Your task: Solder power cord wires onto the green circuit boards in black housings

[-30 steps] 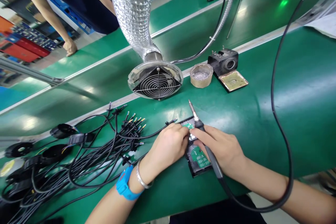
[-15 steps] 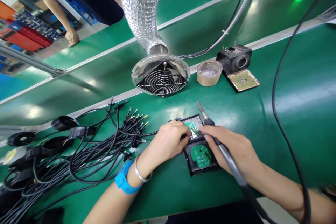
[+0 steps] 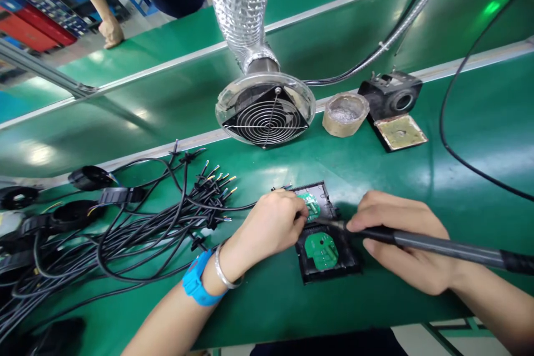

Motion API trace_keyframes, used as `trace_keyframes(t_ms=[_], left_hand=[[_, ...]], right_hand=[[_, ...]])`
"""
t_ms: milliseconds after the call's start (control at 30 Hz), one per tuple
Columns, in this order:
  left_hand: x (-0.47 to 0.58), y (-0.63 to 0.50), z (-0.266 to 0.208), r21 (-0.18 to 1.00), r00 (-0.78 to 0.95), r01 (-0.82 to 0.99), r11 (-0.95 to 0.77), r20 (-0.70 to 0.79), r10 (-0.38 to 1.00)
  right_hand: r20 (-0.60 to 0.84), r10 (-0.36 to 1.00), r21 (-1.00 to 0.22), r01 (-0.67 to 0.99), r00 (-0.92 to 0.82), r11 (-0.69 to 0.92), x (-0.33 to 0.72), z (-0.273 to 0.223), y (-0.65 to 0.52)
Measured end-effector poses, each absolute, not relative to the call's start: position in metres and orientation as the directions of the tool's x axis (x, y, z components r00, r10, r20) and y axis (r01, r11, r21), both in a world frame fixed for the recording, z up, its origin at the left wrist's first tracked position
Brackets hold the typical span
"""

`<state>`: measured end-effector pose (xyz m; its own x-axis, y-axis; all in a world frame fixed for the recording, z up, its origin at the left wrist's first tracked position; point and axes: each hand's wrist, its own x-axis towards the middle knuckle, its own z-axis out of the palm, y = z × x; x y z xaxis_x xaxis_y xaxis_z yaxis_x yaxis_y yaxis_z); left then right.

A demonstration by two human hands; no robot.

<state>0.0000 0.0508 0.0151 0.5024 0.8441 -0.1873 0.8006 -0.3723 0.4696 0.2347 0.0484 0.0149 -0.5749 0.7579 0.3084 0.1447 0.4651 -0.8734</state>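
Now the soldering iron (image 3: 434, 243) lies flat, its tip no longer up. My right hand (image 3: 406, 247) grips it tight. My left hand (image 3: 273, 225) pinches the black tray (image 3: 327, 233) of green boards near the bench's front edge.

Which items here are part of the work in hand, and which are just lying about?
In use: left hand on the upper green board; right hand gripping the soldering iron; black tray; lower green board.

Lying about: black cable bundle; fume extractor fan; solder pot; iron stand with sponge.
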Motion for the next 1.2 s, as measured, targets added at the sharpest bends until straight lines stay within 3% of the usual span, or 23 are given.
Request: trace_keyframes(t_ms=[867,1200], left_hand=[[-0.001,0.051,0.012,0.474,0.514,0.791,-0.386,-0.175,0.839],[0.003,0.055,0.015,0.467,0.445,0.828,-0.310,-0.213,0.870]], right_hand=[[0.280,0.727,-0.892,0.109,-0.627,0.438,0.231,0.000,0.055],[0.381,0.639,-0.793,0.119,-0.668,0.597,0.224,0.012,0.056]])
